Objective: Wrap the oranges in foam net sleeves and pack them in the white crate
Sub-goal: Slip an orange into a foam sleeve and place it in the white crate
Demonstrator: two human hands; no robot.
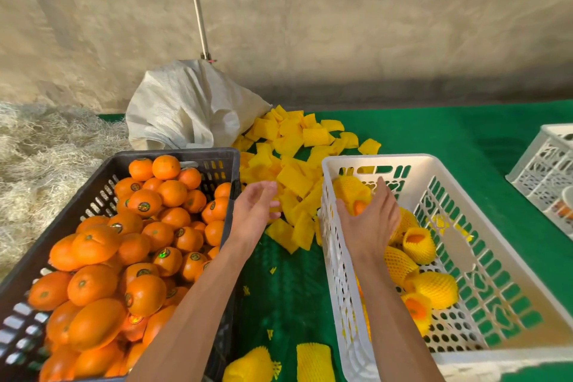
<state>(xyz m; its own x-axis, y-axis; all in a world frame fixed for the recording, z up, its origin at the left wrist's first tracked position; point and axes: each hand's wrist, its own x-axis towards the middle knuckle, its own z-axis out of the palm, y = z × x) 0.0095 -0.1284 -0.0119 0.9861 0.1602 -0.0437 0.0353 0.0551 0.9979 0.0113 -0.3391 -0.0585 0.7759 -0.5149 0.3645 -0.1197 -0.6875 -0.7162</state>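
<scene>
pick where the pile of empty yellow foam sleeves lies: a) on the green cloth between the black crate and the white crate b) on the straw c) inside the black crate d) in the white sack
a: the loose foam sleeves lie spread on the green cloth, between the black crate of oranges and the white crate.

I see a green tabletop [434, 133]. On it rest a dark crate [93, 192] heaped with oranges, a white crate [384, 160] beside it, a scattered pile of yellow foam net sleeves [291, 177] between and behind them, a white woven sack [183, 108], and a second white crate [539, 164] at far right.
</scene>
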